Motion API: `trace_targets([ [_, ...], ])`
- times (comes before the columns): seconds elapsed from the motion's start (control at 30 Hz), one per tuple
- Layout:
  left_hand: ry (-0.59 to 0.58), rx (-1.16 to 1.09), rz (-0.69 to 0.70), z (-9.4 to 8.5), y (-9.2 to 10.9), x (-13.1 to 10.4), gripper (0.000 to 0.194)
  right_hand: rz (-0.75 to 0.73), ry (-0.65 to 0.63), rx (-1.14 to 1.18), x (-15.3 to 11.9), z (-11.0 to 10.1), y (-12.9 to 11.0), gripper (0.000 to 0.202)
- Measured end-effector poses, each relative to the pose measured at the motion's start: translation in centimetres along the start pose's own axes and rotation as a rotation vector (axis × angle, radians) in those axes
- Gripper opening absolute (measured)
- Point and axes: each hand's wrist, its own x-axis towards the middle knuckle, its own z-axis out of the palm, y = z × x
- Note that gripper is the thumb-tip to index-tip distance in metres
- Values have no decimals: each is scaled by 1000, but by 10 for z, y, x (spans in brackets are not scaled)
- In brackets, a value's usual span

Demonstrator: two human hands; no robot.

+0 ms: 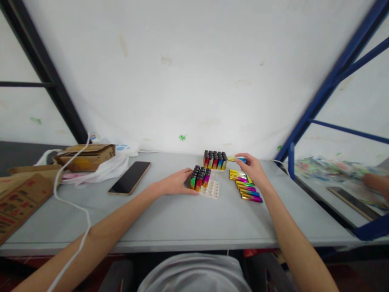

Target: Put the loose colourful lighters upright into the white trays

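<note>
My left hand (178, 183) holds the left side of a white lighter tray (213, 190), thumb along the near edge and fingers round the far side. Upright lighters (198, 178) with black tops and shiny multicoloured bodies fill the tray's left part; round empty sockets show on its right. Over on the right, my right hand (251, 167) pinches a yellow and blue lighter (241, 159) lying near the back. Below that hand, several loose lighters (246, 186) lie on their sides in a slanting row. Behind the tray stands a second block of upright lighters (215, 160).
A phone (130, 177) lies on the grey table (194, 225) at the left. Beyond it are a cardboard box (88, 156), a white plastic bag (105, 172) and a white cable (71, 201). Past the blue frame (322, 87), another person's hand (377, 182) is near a second phone (352, 202).
</note>
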Motion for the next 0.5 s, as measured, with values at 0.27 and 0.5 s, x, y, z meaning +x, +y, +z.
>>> trace_targets([
  [0.27, 6, -3, 22, 2, -2, 0, 83, 134, -208, 515, -14, 34, -29, 53],
  [0.5, -8, -4, 24, 3, -4, 0, 85, 225, -349, 513, -27, 70, -36, 54],
])
